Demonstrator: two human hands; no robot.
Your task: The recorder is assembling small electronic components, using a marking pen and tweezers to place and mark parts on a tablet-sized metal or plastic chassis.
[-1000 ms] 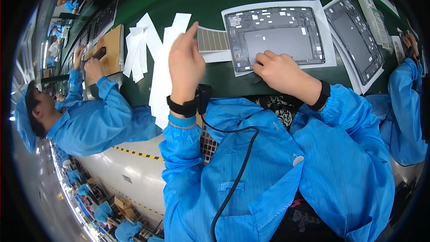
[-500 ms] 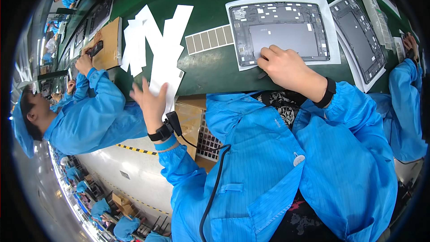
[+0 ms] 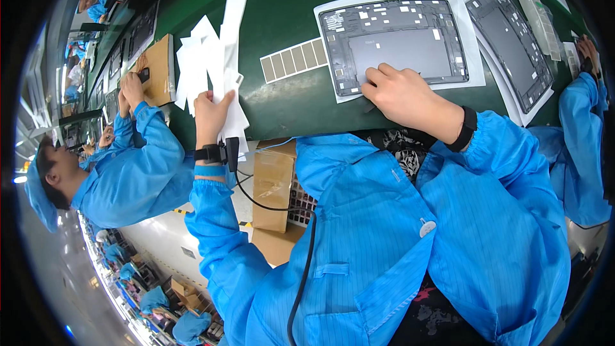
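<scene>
My left hand (image 3: 209, 115) is closed around the near part of a bundle of long white paper strips (image 3: 229, 45), thumb on the right side and fingers on the left. More white strips (image 3: 197, 57) lie fanned out just left of it. At the near edge of a dark tablet housing (image 3: 403, 48), my right hand (image 3: 400, 93) rests with its fingers curled together. Something small and dark pokes out below those fingers; its kind does not show. White sheeting (image 3: 475, 57) lies under the housing. A strip of grey-brown rectangular stickers (image 3: 295, 59) touches its left side.
A second tablet housing (image 3: 512, 51) lies at the right on white sheets, beside a clear plastic tray (image 3: 539, 22). A co-worker (image 3: 128, 166) sits at the left near a brown board (image 3: 160, 70). A black cable (image 3: 311, 243) runs from my left wrist across my smock.
My left hand was spread open over the strips and is now closed on them. The gripped strips have turned more upright and shifted left. My right hand has hardly moved.
</scene>
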